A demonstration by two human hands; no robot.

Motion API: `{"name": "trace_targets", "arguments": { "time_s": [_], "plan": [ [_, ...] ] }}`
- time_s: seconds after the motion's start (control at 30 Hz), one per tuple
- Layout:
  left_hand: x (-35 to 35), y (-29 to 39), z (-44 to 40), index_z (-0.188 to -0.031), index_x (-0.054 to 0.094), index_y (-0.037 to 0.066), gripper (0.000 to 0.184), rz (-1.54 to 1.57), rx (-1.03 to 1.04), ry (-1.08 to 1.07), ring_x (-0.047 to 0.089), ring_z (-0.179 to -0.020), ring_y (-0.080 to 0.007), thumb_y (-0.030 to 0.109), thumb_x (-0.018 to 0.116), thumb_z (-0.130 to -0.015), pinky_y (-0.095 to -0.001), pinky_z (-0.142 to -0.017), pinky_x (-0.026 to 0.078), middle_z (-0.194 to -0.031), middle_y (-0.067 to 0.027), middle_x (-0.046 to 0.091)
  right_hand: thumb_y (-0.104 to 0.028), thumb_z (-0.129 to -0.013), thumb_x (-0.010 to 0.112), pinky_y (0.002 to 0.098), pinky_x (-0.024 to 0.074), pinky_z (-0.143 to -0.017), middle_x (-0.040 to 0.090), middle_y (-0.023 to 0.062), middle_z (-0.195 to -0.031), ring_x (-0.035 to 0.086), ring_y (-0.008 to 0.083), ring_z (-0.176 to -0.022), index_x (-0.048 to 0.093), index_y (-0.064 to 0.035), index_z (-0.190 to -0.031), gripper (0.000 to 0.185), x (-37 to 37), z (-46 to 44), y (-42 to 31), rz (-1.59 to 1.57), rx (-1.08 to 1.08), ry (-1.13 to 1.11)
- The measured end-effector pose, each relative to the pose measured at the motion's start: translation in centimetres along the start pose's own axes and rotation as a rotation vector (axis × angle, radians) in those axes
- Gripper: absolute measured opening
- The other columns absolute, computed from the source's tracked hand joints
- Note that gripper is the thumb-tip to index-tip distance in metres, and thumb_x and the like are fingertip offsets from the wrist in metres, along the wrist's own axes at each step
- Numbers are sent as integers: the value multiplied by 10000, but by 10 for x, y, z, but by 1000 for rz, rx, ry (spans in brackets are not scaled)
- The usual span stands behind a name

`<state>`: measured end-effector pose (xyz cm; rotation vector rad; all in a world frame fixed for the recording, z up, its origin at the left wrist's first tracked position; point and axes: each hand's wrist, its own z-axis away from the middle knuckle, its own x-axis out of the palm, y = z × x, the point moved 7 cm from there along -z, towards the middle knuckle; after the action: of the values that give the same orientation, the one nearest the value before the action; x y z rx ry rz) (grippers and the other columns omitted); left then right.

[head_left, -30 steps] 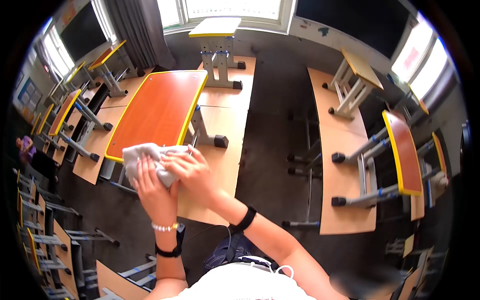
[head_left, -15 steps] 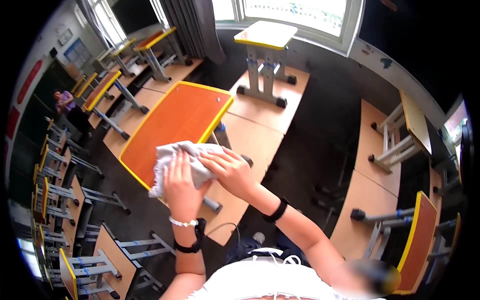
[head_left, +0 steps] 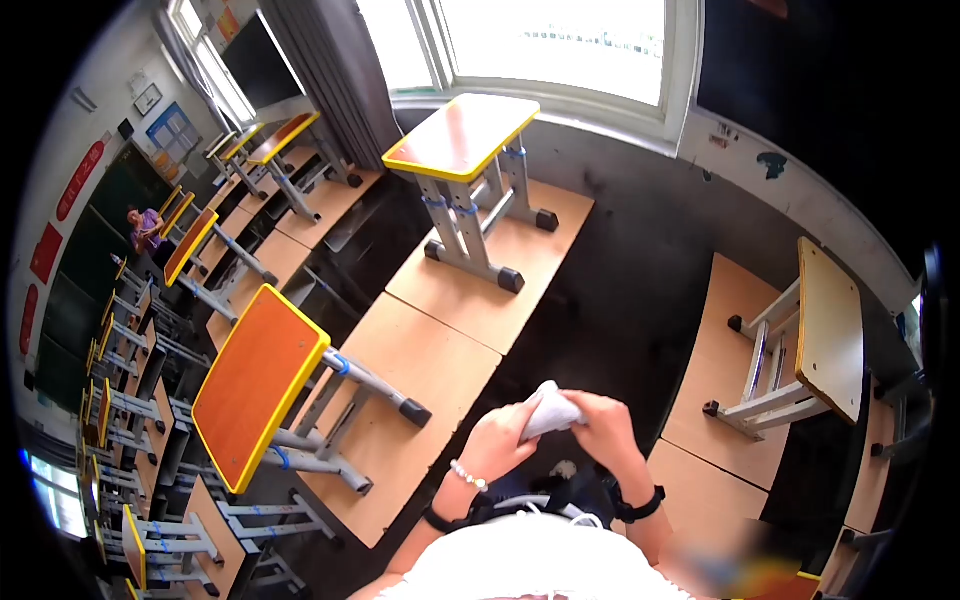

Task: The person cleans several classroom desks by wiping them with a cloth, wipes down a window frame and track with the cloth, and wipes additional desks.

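Observation:
A light grey-white cloth (head_left: pixel 550 413), folded into a small bundle, is held in front of my body. My left hand (head_left: pixel 497 440), with a beaded bracelet at the wrist, grips its left side. On the other side, my right hand (head_left: pixel 608 430) has its fingers closed on the cloth. Both hands are away from the stool (head_left: pixel 260 385) with an orange top and yellow rim, which stands on a wooden desk (head_left: pixel 430 375) to the left. Farther along that row of desks is another yellow-rimmed stool (head_left: pixel 465 135), its top shiny with window light.
To the right, a pale-topped stool (head_left: pixel 828 325) rests on another desk (head_left: pixel 705 390). A dark floor gap (head_left: pixel 590 330) runs between the rows. Behind are a window (head_left: pixel 560 50) and a grey curtain (head_left: pixel 335 80). A person (head_left: pixel 146 228) stands far left, beyond several more desks and stools.
Both hands have lifted off the orange stool top and drawn back towards my body with the cloth. The cloth was spread out and is now bundled smaller. The view has turned rightwards.

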<state>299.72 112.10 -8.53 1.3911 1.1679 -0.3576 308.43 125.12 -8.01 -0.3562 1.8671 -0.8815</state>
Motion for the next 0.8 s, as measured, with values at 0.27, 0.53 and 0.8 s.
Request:
{"name": "trace_targets", "arguments": {
  "time_s": [0.27, 0.53, 0.8],
  "plan": [
    [53, 2, -95, -1095, 607, 66, 388, 74, 39, -304, 646, -826, -336, 97, 657, -712, -421, -734, 520, -882, -156, 660, -51, -708, 677, 352, 535, -751, 693, 174, -923, 679, 331, -842, 680, -65, -1084, 376, -39, -18, 87, -138, 166, -136],
    [100, -41, -189, -1087, 621, 63, 333, 78, 26, -643, 655, -853, -335, 160, 615, -768, -416, -751, 523, -903, -166, 675, -153, -753, 661, 368, 532, -765, 696, 163, -922, 681, 329, -849, 679, -84, -1088, 342, -40, -64, 166, -283, 394, -139],
    [-33, -70, -302, -1103, 610, 43, 328, -40, 87, -242, 665, -790, -316, 165, 660, -802, -396, -697, 530, -867, -154, 673, 47, -705, 675, 319, 529, -823, 687, 151, -1058, 688, 288, -958, 612, -63, -1222, 532, -54, -248, 151, -273, 131, -188]
  ]
}}
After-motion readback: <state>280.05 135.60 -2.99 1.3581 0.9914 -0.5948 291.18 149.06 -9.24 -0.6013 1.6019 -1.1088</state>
